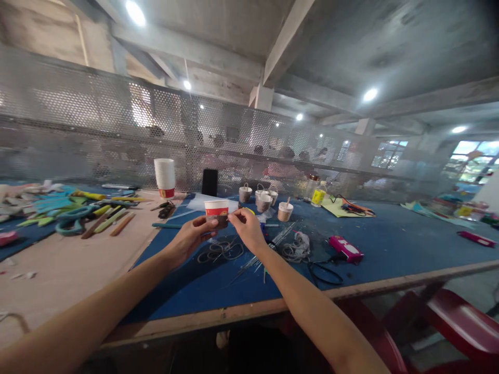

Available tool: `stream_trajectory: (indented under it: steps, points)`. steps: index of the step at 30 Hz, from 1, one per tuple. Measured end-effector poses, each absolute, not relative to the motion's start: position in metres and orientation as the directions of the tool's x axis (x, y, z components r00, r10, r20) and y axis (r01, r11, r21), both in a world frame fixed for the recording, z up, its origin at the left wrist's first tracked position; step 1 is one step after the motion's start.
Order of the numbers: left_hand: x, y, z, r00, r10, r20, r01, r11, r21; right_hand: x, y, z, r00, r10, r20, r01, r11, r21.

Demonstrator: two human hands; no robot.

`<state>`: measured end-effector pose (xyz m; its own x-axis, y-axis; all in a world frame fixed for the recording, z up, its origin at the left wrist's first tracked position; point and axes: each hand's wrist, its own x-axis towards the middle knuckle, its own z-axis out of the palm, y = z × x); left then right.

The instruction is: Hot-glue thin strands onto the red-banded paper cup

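A paper cup point(217, 208), white at the rim with a red band and a grey-brown lower part, is held above the blue mat. My left hand point(195, 231) is closed around its lower left side. At the cup's right side, the fingertips of my right hand point(245, 224) are pinched together; whatever lies between them is too small to make out. Below my hands, loops of grey cord point(222, 250) and a bundle of thin wires point(257, 257) lie on the mat. Behind stand several small wrapped cups point(264, 202), some with handles, and one cup with a stick point(285, 211).
A stack of white paper cups point(165, 176) stands at the back left beside a black phone point(209, 182). Scissors point(74, 221) and wooden-looking tools point(122, 224) lie left. To the right are a magenta device point(346, 249), a yellow-labelled bottle point(319, 194) and a red chair point(460, 322).
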<state>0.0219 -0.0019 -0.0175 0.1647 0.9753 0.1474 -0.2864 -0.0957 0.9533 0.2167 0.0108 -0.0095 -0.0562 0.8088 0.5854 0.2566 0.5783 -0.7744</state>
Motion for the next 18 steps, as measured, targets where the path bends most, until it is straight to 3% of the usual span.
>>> stream_trajectory:
  steps: [18]
  points:
    - [0.0204, 0.0005, -0.0197, 0.202, 0.969, 0.146, -0.341, -0.070, 0.937, 0.2154, 0.0061, -0.0057, -0.094, 0.797, 0.597, 0.309, 0.593, -0.743]
